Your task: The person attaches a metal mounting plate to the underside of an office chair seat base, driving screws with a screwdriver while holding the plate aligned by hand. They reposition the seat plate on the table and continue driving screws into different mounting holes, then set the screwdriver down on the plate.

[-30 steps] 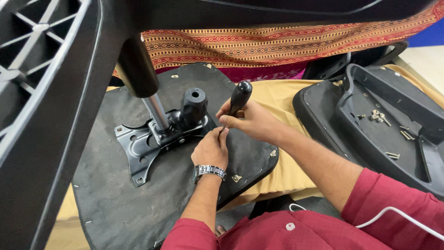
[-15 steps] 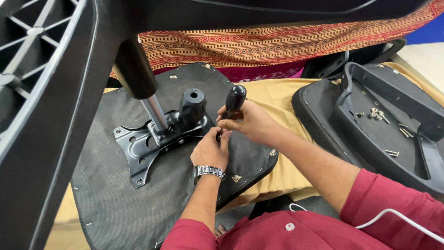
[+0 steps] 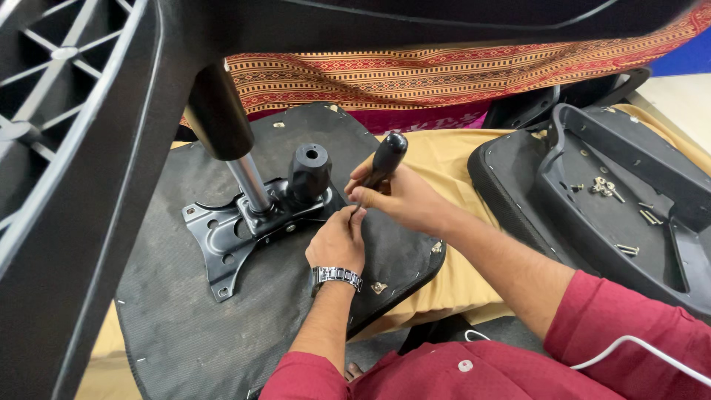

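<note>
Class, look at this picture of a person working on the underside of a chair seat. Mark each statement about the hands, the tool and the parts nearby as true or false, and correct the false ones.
1. The right hand grips a screwdriver by its black handle. True.
2. The left hand is bare at the wrist. False: it wears a silver wristwatch.
3. A black metal mounting plate lies on the seat underside. True.
4. The loose screws lie on the yellow cloth. False: they lie inside the black shell at the right.
5. The person wears blue sleeves. False: the sleeves are red.
</note>
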